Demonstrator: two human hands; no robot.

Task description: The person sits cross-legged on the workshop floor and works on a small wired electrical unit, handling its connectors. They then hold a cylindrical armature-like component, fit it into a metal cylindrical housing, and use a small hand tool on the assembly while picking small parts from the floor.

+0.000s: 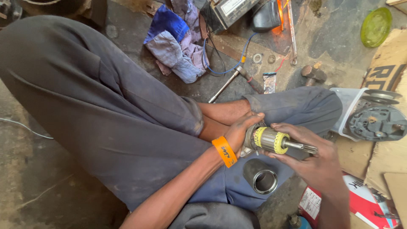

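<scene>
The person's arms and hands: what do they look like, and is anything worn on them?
Both forearms are bare; no sleeves, gloves or rings show. The left hand has a bright orange wristband with dark markings around its wrist. The right hand wears nothing, and its wrist is plain. The hands look smudged with workshop grime.

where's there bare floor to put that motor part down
Bare floor lies far left, beside the trouser leg. Top centre is crowded: rags, wrench, hammer. Right holds cardboard and a housing.
</scene>
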